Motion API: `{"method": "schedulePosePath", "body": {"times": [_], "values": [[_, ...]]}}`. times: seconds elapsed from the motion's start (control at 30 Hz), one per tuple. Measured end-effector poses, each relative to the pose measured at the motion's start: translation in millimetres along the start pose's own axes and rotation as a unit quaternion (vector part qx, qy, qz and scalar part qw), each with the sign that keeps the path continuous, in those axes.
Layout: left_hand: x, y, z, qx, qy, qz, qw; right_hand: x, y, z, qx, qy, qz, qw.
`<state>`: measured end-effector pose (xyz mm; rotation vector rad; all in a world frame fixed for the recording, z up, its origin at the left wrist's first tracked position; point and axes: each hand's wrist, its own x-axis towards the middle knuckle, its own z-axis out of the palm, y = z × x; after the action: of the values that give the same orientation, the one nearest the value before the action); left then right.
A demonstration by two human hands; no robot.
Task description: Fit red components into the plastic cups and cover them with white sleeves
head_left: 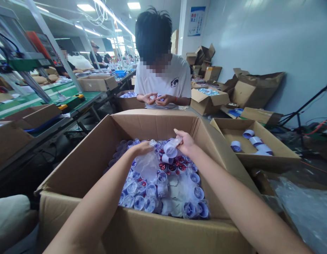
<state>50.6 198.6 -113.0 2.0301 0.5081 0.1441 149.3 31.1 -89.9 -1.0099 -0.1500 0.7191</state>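
Both my hands are inside a large open cardboard box (pixel 226 144). My left hand (pixel 143 148) is closed on the edge of a clear plastic bag (pixel 147 165), which hangs toward me. My right hand (pixel 186 143) grips a pale lilac plastic cup (pixel 170 150) with clear film about it. Just below it, another lilac cup (pixel 167 158) lies among the pile. Many round lilac cups (pixel 139 203) fill the box, some in plastic film, and several in the middle show red and dark parts (pixel 176 166) inside.
Across the box stands a person in a white shirt (pixel 163 81), handling something small. At the right, a shallow carton (pixel 271 160) holds several lilac cups. Plastic film (pixel 306 201) lies at lower right. A green conveyor line (pixel 54 93) runs along the left, and a tripod (pixel 298 118) stands far right.
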Motion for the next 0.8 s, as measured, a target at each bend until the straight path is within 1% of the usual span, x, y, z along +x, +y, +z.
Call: {"method": "schedulePosePath", "body": {"times": [0.03, 0.1, 0.2, 0.3, 0.4, 0.5, 0.63, 0.7, 0.8], "values": [[-0.6, 0.6, 0.3, 0.002, -0.011, -0.009, 1.000, 0.0, -1.0, 0.5, 0.021, 0.009, 0.003, 1.000], [-2.8, 3.7, 1.2, 0.003, -0.052, -0.017, 0.999, -0.6, -3.5, 2.1, 0.056, 0.030, 0.003, 0.998], [-7.7, 11.3, 4.5, -0.023, -0.121, 0.007, 0.992, -2.6, -7.7, 4.7, 0.091, 0.040, 0.001, 0.995], [-11.6, 17.7, 9.8, -0.058, -0.178, 0.031, 0.982, -4.7, -10.1, 6.1, 0.109, 0.028, 0.012, 0.994], [-12.3, 19.3, 13.3, -0.064, -0.205, 0.030, 0.976, -5.4, -10.5, 6.5, 0.115, 0.008, 0.016, 0.993], [-9.8, 18.1, 12.6, -0.079, -0.216, 0.040, 0.972, -5.3, -11.2, 6.7, 0.118, -0.004, 0.013, 0.993], [-6.9, 18.2, 9.4, -0.101, -0.209, 0.063, 0.971, -5.9, -13.5, 7.5, 0.122, 0.002, 0.006, 0.993], [-7.2, 19.4, 9.2, -0.094, -0.198, 0.055, 0.974, -6.7, -14.0, 8.0, 0.129, 0.008, 0.008, 0.992], [-9.7, 22.3, 10.1, -0.067, -0.160, 0.047, 0.984, -7.5, -13.0, 8.5, 0.134, 0.006, 0.018, 0.991]]}}
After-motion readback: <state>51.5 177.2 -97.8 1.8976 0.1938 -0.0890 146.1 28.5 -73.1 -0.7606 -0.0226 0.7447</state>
